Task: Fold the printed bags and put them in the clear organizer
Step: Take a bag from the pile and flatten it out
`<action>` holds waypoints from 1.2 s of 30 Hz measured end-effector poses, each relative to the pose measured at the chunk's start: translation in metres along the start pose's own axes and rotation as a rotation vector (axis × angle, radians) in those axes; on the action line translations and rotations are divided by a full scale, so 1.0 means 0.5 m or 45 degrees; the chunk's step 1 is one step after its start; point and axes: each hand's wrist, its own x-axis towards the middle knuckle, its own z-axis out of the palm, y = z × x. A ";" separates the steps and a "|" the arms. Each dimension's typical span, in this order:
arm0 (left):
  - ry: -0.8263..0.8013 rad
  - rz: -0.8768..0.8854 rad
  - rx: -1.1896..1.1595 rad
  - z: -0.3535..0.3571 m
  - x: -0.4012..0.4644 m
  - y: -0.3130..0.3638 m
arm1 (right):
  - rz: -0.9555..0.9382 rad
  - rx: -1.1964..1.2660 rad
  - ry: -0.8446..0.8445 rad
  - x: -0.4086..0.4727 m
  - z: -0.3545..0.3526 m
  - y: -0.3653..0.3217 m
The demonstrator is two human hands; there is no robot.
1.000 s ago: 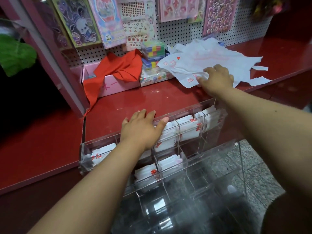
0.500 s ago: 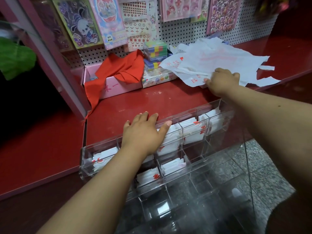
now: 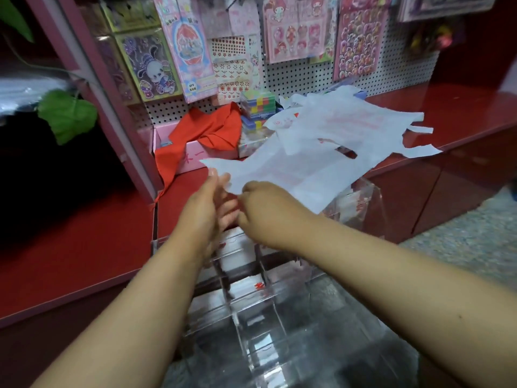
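A white printed bag [image 3: 288,175] with faint red print hangs in the air above the clear organizer [image 3: 366,200]. My right hand [image 3: 268,214] pinches its near edge. Just to the left, my left hand [image 3: 207,203] has its fingers stretched out and touches the bag's left corner. More loose white bags [image 3: 349,121] lie in a pile on the red counter [image 3: 461,105] behind. Folded white bags [image 3: 251,284] with red marks sit in the organizer's compartments, partly hidden by my arms.
A pink box [image 3: 190,158] draped with red cloth [image 3: 207,133] and a stack of coloured boxes [image 3: 256,110] stand at the pegboard [image 3: 302,77], which carries sticker sheets. Green leaves [image 3: 67,113] hang at the left. Grey floor [image 3: 461,236] shows at the right.
My right hand has pulled one bag off the pile toward me. My left hand has left the organizer's rim and risen to meet the bag's corner.
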 end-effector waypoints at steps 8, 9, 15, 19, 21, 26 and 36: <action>0.240 0.051 0.297 -0.116 -0.066 0.019 | 0.193 0.816 0.035 -0.079 -0.058 -0.039; 0.273 0.044 0.322 -0.132 -0.070 0.016 | 0.306 0.800 0.074 -0.083 -0.055 -0.019; 0.313 0.026 0.413 -0.196 -0.090 -0.019 | 1.107 0.479 -0.035 -0.132 0.006 0.116; 0.306 0.045 0.415 -0.208 -0.093 -0.027 | 1.208 0.954 -0.031 -0.139 0.046 0.127; 0.303 0.058 0.413 -0.213 -0.092 -0.029 | 1.123 1.227 0.088 -0.143 0.057 0.136; 0.210 0.062 0.382 -0.222 -0.098 -0.016 | 0.869 1.547 0.070 -0.154 0.050 0.166; 0.172 0.244 0.591 -0.242 -0.112 0.019 | 0.732 1.627 0.267 -0.142 0.010 0.171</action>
